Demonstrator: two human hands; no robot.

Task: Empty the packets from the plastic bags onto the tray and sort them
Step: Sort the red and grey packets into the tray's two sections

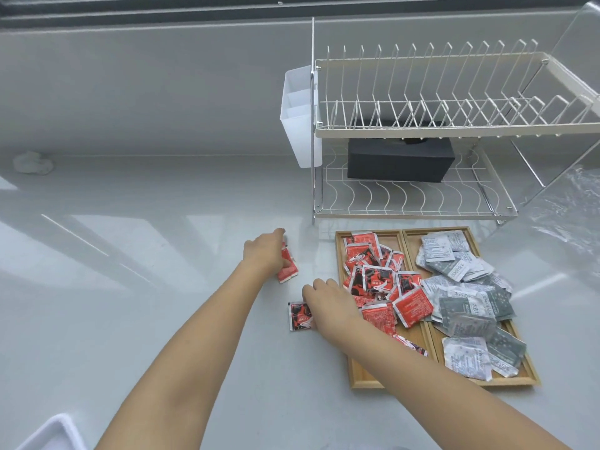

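A wooden tray (418, 383) with two compartments lies on the white counter. Its left compartment holds several red packets (376, 277); its right compartment holds several grey and white packets (467, 303). Left of the tray, my left hand (264, 254) grips a red packet (287, 271) that rests on the counter. My right hand (328, 303) lies over the edge of another red and black packet (299, 316) beside the tray's left rim, fingers touching it.
A two-tier white dish rack (422, 125) stands behind the tray, with a black box (399, 164) on its lower shelf and a white cutlery holder (300, 118) on its side. Clear plastic (571, 203) lies at the right. A white container corner (55, 433) shows bottom left.
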